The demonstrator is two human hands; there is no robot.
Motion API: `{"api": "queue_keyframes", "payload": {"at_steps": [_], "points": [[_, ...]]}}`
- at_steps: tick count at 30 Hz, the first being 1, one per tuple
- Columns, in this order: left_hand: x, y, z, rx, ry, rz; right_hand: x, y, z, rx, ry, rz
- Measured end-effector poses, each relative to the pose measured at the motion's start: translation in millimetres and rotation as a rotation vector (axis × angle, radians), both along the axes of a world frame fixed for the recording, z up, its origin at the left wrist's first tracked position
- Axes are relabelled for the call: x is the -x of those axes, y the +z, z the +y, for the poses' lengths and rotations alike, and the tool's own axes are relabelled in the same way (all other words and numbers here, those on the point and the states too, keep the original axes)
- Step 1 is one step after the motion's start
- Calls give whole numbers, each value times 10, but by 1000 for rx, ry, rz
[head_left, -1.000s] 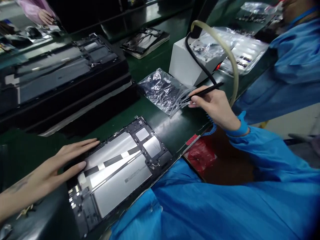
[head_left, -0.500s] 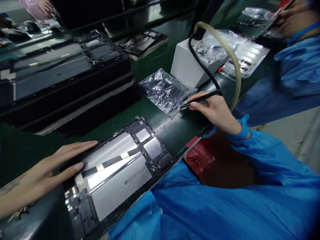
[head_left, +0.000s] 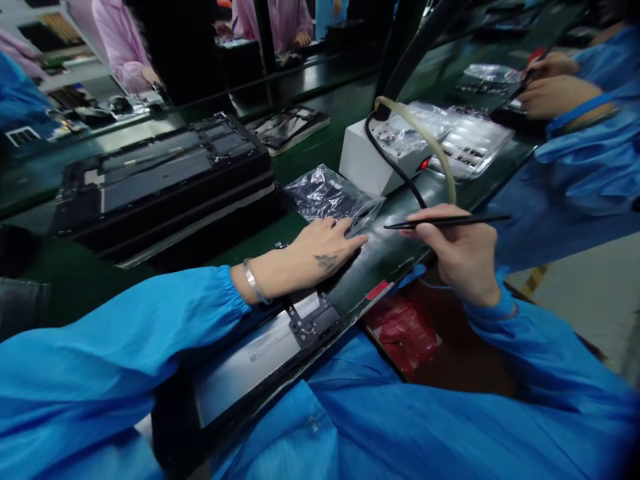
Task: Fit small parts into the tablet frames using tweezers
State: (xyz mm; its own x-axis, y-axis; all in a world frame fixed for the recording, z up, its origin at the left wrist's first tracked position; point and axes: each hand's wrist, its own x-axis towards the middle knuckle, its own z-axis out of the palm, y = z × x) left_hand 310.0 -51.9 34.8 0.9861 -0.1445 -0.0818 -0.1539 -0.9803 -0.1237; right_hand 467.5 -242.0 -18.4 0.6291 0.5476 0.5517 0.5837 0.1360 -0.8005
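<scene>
My left hand [head_left: 325, 250] reaches across to the near edge of a clear plastic bag [head_left: 327, 193] with dark parts inside; its fingers are spread and palm down. Under my left forearm lies an opened tablet-like device [head_left: 250, 367] with a silvery battery, partly covered by the blue sleeve. My right hand [head_left: 460, 247] holds black tweezers [head_left: 450, 221] between thumb and fingers, the tips pointing left, just right of the bag and above the green table [head_left: 365, 280].
A stack of similar devices [head_left: 165, 173] stands at the left. Behind the bag is a white box [head_left: 370, 160] with a hose and cable. A red bag [head_left: 405, 333] lies below the table edge. Another person's hands [head_left: 560, 87] work at the upper right.
My left hand has left the device's left end and reached over it to the bag. My right hand and the tweezers have drawn back right from the bag. The view has shifted.
</scene>
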Motion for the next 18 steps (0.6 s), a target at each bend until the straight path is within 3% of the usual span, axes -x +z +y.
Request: {"api": "queue_keyframes", "payload": {"at_steps": [3, 8, 12, 14, 16, 18], "points": [[-69, 45, -36, -42, 57, 116, 13, -42, -269, -55, -38, 7], [114, 219, 86, -69, 122, 180, -14, -161, -546, -255, -86, 149], [-65, 233, -76, -38, 24, 67, -8, -244, -748, -504, -186, 323], [-349, 180, -372, 240, -90, 21, -31, -273, -891, -620, -286, 380], [-708, 105, -811, 735, -137, 83, -98, -289, -1059, -732, -383, 404], [-1078, 32, -1310, 1283, -54, 244, -206, -301, -1232, -819, -424, 456]]}}
